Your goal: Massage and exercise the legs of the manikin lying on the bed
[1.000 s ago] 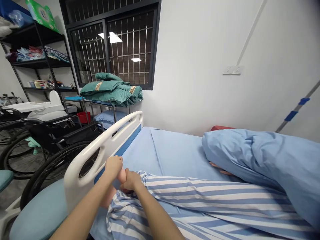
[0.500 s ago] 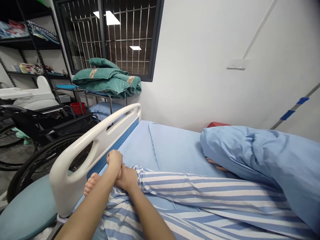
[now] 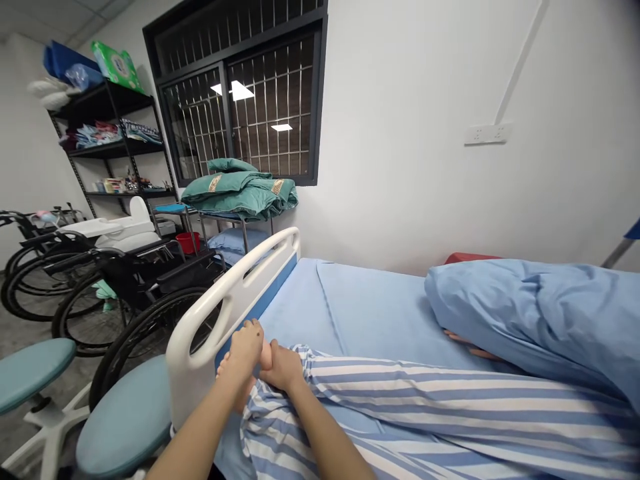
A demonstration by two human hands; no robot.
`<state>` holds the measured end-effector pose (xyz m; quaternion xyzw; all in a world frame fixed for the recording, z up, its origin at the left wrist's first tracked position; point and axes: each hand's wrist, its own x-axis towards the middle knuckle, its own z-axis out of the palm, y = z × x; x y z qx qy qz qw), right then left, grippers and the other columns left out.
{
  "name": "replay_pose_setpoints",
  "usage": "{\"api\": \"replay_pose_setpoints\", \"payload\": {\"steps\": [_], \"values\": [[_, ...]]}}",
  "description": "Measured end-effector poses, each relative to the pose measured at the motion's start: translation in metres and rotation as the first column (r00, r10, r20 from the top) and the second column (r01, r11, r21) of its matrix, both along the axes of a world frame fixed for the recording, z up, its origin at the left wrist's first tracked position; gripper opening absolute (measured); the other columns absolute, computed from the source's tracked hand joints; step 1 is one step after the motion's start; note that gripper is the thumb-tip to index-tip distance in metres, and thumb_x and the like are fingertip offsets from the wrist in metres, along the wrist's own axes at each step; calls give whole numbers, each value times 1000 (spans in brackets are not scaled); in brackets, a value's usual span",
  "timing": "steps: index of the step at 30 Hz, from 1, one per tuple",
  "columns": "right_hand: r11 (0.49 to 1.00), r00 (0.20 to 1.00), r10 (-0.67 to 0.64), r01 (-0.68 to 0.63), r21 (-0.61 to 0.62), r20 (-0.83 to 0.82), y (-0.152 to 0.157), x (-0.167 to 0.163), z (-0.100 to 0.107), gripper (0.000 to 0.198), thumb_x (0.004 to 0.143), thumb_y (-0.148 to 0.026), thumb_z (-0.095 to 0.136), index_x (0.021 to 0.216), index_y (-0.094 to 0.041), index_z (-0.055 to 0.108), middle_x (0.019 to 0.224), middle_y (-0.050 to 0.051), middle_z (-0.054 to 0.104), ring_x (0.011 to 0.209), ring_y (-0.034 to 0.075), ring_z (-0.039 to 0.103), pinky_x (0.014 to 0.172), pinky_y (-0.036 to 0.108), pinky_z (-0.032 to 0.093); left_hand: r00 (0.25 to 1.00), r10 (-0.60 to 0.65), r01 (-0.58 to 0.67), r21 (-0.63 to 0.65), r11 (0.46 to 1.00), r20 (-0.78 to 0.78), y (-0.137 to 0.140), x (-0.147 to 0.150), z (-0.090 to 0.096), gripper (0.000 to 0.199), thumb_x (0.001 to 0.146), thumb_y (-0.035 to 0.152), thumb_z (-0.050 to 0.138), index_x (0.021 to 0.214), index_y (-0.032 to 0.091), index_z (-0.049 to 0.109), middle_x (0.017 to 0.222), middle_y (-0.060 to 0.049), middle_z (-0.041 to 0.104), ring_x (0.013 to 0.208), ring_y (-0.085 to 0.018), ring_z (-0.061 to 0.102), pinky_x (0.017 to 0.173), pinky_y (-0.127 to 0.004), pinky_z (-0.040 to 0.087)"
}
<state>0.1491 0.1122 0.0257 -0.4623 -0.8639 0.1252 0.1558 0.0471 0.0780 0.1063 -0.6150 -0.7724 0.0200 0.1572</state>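
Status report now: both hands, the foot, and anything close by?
Left hand and right hand both closed on bare foot of blue-and-white striped trouser leg. White plastic bed footboard directly beside foot.

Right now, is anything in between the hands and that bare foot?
Nothing visible. The left hand and right hand both rest directly on the bare foot poking from the blue-and-white striped trouser leg, beside the white plastic bed footboard.

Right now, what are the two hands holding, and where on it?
Both grip a bare foot sticking out of a striped trouser leg: the left hand over the toes and forefoot, the right hand at the ankle by the cuff.
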Motion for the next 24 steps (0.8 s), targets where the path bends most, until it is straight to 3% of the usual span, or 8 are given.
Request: {"api": "replay_pose_setpoints", "payload": {"steps": [10, 17, 24], "values": [[1000, 1000, 3, -3, -30, -6, 1, 1, -2, 47, 58, -45, 60, 94, -19, 45, 85, 8, 65, 77, 28, 62, 62, 32, 41, 998, 35, -28, -148, 989, 50, 19, -2, 16, 32, 80, 13, 35, 87, 10, 67, 84, -18, 67, 80, -26, 64, 66, -36, 49], [1000, 1000, -7, 7, -24, -5, 4, -2, -8, 48, 57, -45, 60, 94, -19, 45, 85, 8, 65, 77, 27, 62, 62, 31, 41, 999, 8, 2, -207, 978, 49, 28, 2, 17, 30, 78, 11, 39, 82, 9, 69, 77, -18, 67, 77, -25, 63, 70, -38, 49], [999, 1000, -30, 30, -13, -3, 4, -3, -10, 46, 56, -43, 61, 92, -19, 46, 83, 7, 64, 75, 26, 61, 62, 30, 40, 999, 35, -25, -256, 966, 37, 31, 6, 21, 25, 75, 11, 46, 81, 8, 69, 71, -18, 66, 75, -28, 63, 63, -36, 49]]}}
